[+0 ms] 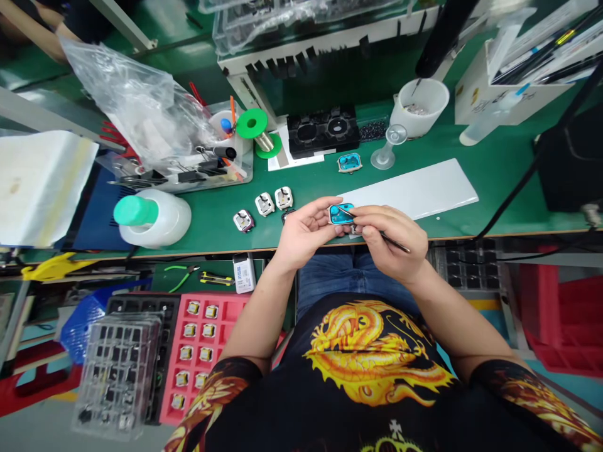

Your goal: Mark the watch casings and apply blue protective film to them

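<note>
My left hand (301, 233) is closed on a small watch case (335, 217) with a bright blue inside, gripping it by its edge over the front of the bench. My right hand (398, 238) grips dark, thin tweezers (396, 243), their tip over the blue face of the case. Whether the tip touches it I cannot tell. A second watch case with a blue inside (349, 163) lies farther back. Left of my hands rest three whitish watch cases (283, 198), and a dark small part is half hidden by my left hand. A white strip (424, 186) lies behind my right hand.
A white bottle with a green cap (157, 220) stands at left. Behind are a green solder spool (254, 124), a black holder (324, 130), a clear stemmed piece (386, 147) and a white cup (419, 108). Below left sits a pink tray (223, 339). A cable (522, 182) hangs at right.
</note>
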Demonstrator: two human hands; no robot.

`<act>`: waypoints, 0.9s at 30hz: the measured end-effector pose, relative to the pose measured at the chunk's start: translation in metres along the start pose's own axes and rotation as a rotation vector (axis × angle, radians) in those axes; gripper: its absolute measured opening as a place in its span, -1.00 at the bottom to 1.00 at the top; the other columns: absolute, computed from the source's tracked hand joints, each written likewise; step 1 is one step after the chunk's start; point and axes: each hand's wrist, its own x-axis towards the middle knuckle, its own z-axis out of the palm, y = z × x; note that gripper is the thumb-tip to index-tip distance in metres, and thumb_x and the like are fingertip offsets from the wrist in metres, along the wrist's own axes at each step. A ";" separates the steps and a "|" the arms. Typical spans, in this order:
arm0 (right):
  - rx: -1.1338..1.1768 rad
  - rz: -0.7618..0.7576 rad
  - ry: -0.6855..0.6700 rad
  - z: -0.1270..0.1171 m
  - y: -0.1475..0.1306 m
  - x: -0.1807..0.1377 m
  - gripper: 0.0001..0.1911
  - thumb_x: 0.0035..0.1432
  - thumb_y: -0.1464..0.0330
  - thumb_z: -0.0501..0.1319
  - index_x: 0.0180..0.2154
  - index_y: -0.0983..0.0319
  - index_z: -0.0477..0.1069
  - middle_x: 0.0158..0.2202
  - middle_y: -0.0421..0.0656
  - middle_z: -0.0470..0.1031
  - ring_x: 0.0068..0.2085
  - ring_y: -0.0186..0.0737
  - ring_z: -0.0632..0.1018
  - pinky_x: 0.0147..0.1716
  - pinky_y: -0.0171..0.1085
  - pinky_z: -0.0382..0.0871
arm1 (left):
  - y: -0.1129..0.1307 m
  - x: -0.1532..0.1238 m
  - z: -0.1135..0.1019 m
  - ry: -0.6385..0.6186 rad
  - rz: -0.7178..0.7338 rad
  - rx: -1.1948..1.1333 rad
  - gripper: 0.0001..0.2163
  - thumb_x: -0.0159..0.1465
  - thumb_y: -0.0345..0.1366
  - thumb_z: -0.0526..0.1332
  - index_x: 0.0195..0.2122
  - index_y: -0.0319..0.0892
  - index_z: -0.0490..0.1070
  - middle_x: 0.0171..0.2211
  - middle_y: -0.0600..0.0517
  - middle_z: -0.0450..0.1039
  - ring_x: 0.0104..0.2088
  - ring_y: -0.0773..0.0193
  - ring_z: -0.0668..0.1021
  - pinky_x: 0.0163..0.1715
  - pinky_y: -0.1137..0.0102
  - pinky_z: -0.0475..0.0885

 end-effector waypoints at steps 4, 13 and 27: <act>-0.018 -0.016 -0.037 0.000 0.000 0.000 -0.78 0.46 0.42 0.28 0.04 0.07 0.62 0.02 -0.09 0.75 -0.01 -0.02 0.78 -0.06 0.00 0.72 | 0.000 0.000 0.000 0.006 -0.002 0.019 -0.54 0.20 -0.28 0.63 0.13 -0.07 0.66 -0.05 -0.03 0.73 -0.17 0.19 0.76 -0.02 0.25 0.74; -0.018 -0.063 -0.043 0.002 0.002 -0.001 -0.72 0.44 0.47 0.30 0.09 0.08 0.61 0.04 -0.09 0.75 -0.02 -0.06 0.78 -0.08 -0.05 0.69 | 0.001 0.000 -0.001 0.022 -0.013 0.012 -0.54 0.19 -0.30 0.63 0.12 -0.06 0.67 -0.04 -0.02 0.73 -0.14 0.21 0.76 -0.04 0.31 0.73; 0.057 -0.053 -0.095 -0.002 0.005 -0.001 -0.74 0.46 0.49 0.31 0.09 0.14 0.62 0.04 -0.06 0.75 0.06 -0.07 0.77 -0.02 -0.10 0.66 | -0.001 0.001 -0.003 -0.015 -0.008 -0.035 -0.56 0.19 -0.38 0.62 0.11 -0.06 0.69 -0.06 -0.01 0.74 -0.16 0.24 0.77 -0.07 0.39 0.73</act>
